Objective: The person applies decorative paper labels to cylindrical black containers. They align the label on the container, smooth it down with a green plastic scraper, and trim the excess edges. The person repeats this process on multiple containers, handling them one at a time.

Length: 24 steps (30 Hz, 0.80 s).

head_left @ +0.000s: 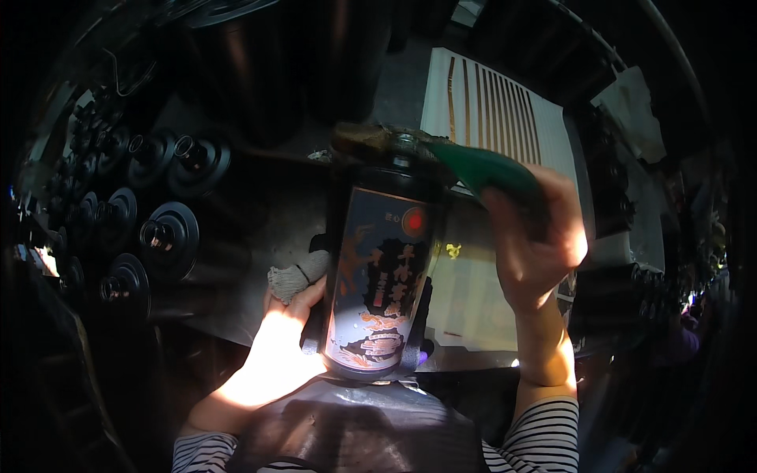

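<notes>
A large dark bottle [381, 315] with a grey, black and copper-coloured label lies in front of me, its neck pointing away and its base toward my apron. At its left side is my left hand [285, 339], closed around a grey-white wad of cloth [300, 276] with a dark band around it. The thumb of that hand reaches close to the bottle. On the right, my right hand [544, 236] grips a green, flat, pointed piece [489, 171], which looks like a scraper. Its tip is near the bottle's neck; whether they touch, I cannot tell.
Several dark bottles [169, 236] with broad round shoulders stand on the left. Beyond the bottle lies a pale sheet [556, 130] with several brown strips [505, 110]. A small yellow scrap [453, 251] lies on a pale surface [481, 307] right of the bottle.
</notes>
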Each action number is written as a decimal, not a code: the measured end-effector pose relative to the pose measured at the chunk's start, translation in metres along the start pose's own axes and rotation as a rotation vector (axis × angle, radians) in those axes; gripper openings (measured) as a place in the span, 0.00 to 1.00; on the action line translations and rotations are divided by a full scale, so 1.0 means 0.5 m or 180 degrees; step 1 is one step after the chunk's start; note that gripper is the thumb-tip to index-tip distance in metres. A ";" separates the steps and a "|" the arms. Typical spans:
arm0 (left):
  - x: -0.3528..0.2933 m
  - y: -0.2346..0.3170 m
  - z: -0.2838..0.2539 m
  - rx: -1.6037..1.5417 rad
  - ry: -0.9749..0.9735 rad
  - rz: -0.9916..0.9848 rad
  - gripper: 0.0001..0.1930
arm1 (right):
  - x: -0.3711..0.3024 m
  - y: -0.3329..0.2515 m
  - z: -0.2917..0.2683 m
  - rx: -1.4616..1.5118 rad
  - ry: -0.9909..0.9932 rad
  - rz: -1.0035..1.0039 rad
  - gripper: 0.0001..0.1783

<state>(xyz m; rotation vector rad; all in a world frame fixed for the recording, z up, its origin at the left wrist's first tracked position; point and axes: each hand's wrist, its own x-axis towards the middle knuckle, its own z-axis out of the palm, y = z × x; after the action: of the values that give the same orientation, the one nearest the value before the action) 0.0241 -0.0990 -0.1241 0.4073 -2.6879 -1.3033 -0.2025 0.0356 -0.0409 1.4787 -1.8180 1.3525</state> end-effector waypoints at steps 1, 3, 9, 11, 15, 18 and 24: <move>0.002 0.006 -0.004 -0.0096 0.0063 0.0003 0.41 | -0.004 -0.007 -0.002 0.0336 -0.0014 0.0032 0.15; -0.003 0.018 -0.010 -0.0274 0.0151 -0.0073 0.38 | -0.009 -0.017 0.005 0.0340 -0.0329 0.0081 0.17; -0.013 0.035 -0.016 0.0094 0.0787 0.0587 0.36 | -0.082 -0.094 -0.053 0.0809 -0.2015 -0.0620 0.08; -0.018 0.036 -0.008 -0.0129 0.0666 0.0289 0.38 | -0.052 -0.101 -0.035 0.1055 -0.1898 -0.0046 0.09; -0.035 0.046 -0.025 0.0148 0.0564 0.0550 0.41 | 0.043 -0.018 0.030 0.0243 -0.0134 -0.0021 0.18; -0.057 0.031 -0.034 0.0267 0.0703 0.0657 0.46 | -0.009 -0.031 0.016 -0.0526 -0.0216 -0.0847 0.10; -0.023 0.081 -0.057 0.0362 0.0033 0.0530 0.55 | -0.167 -0.187 -0.064 0.1589 -0.1976 0.0255 0.08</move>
<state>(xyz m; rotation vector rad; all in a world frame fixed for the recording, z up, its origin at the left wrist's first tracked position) 0.0340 -0.0929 -0.0747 0.1955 -2.7279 -1.1047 -0.0967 0.1086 -0.0557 2.3147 -1.9872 1.5856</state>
